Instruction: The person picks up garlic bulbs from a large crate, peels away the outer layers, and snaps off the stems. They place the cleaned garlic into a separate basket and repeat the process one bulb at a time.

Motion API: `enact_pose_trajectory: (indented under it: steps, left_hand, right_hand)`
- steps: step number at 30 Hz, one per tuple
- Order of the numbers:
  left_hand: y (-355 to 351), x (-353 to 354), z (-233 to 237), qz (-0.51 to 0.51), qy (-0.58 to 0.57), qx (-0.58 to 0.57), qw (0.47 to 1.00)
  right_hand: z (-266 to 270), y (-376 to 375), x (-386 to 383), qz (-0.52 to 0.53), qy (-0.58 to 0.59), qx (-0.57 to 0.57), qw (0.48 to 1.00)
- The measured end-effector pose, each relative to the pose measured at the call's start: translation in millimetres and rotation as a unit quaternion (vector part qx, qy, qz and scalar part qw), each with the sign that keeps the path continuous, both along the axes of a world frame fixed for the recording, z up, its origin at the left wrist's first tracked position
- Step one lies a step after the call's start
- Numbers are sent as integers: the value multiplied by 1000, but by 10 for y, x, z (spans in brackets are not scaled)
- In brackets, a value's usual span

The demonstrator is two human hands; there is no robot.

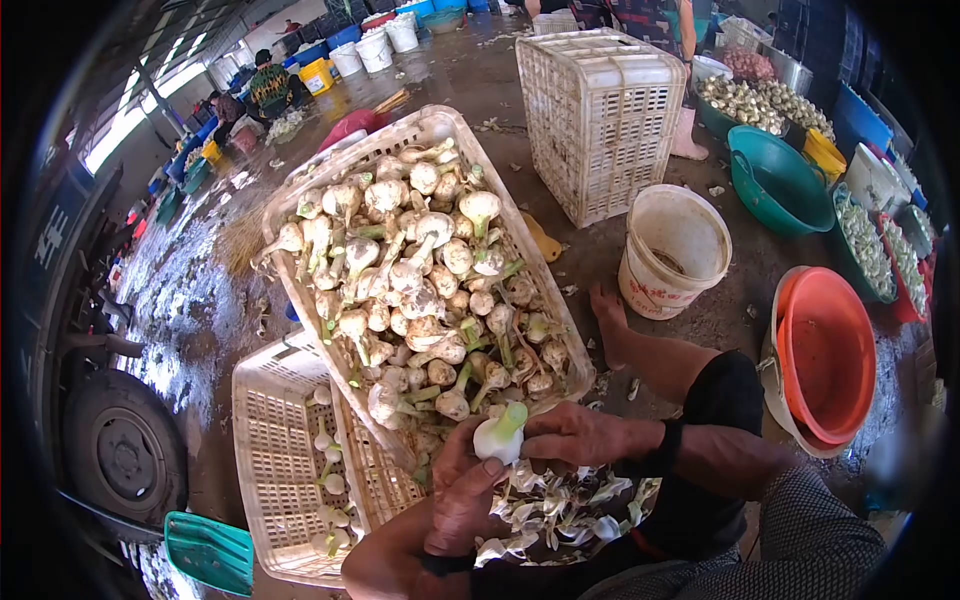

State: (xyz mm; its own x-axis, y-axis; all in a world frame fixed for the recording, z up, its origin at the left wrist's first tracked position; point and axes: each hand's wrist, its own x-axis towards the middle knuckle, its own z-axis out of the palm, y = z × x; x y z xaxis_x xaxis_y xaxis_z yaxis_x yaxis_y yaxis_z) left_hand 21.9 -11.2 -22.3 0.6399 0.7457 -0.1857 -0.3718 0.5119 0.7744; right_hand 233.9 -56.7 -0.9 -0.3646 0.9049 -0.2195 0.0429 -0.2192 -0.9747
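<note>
A white, peeled garlic bulb [497,440] with a short green stem stands upright between my hands, just in front of a heaped crate. My left hand [462,490] is closed around its lower left side, thumb across the front. From the right, my right hand [590,437] has its curled fingers against the bulb; its fingertips are partly hidden behind it. Beyond my hands, the big plastic crate [548,290] is piled with unpeeled garlic bulbs [420,270], dirty and with cut stems. Loose garlic skins [570,510] lie below my forearms.
A lower crate [262,440] at left holds several clean bulbs [332,455]. An upended crate [600,110], a white bucket [672,250], red basin [828,350] and green basin [775,180] stand at right. Near the left edge are a wheel [125,450] and green scoop [210,550].
</note>
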Motion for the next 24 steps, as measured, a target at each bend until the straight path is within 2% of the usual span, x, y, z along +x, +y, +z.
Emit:
enact_pose_trajectory:
  steps: [4,8,11,13,19,24]
  left_hand:
    - [-4,7,19,-1,30,10,1000]
    - [1,4,-39,-8,55,37,998]
    - [1,7,4,-2,23,1,1000]
    - [22,11,-14,-5,-44,-17,999]
    - [-20,4,26,1,9,32,999]
    - [-14,19,36,-2,-12,22,1000]
  right_hand:
    - [4,-12,28,-13,36,-44,998]
    - [-52,4,38,-8,36,-12,999]
    - [17,7,18,-24,31,-30,999]
    - [64,3,-3,-51,73,-59,994]
    - [110,19,10,-46,52,-90,993]
    - [44,3,13,-43,82,-73,993]
